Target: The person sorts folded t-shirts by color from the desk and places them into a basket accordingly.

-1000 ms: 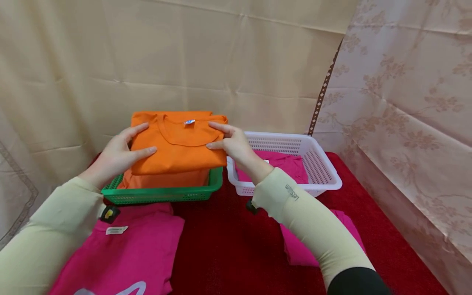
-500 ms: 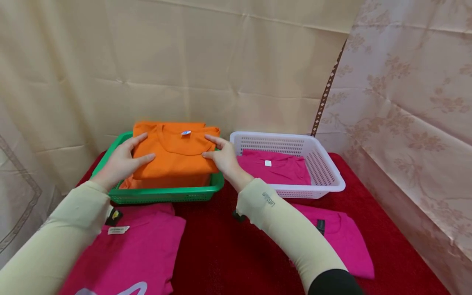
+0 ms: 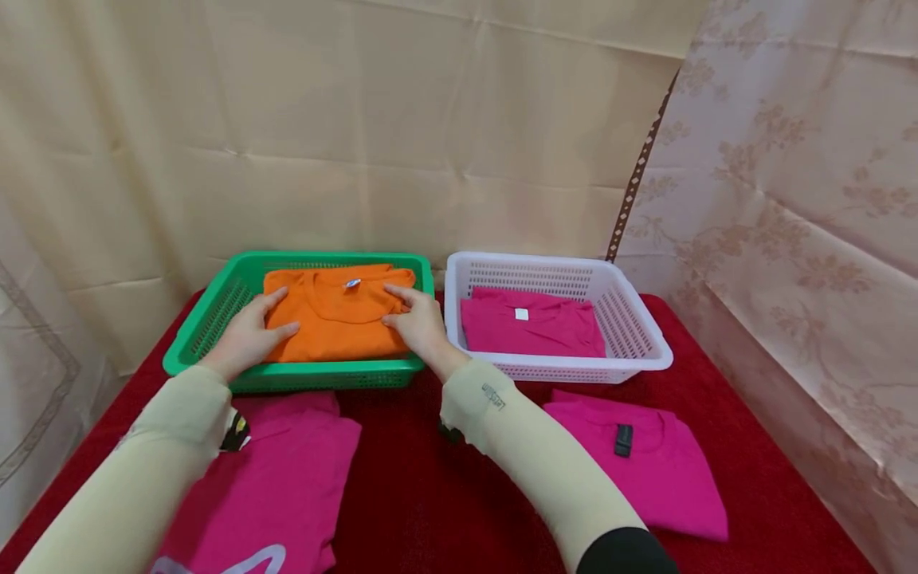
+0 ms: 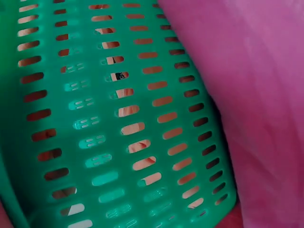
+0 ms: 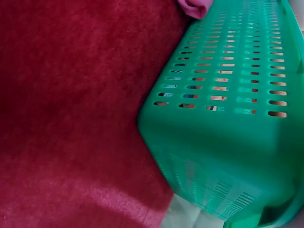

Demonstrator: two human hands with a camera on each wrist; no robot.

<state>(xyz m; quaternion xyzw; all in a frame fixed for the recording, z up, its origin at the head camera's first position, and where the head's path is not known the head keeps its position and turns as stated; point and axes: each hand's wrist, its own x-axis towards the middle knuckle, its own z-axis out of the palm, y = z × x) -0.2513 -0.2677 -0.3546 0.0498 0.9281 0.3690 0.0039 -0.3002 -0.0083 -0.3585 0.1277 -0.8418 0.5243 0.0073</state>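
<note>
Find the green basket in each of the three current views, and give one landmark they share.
Head: the green basket sits left of centre, beside the white basket.
Left wrist: its slotted wall fills the left and middle.
Right wrist: its corner and sides fill the right.
Shared landmark: the red cloth, just a sliver at the left-wrist picture's bottom.

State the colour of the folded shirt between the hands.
Orange folded shirt, clearest in the head view.

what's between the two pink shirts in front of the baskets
In the head view, red cloth lies between them, with the right arm's pale sleeve over part of it.
</note>
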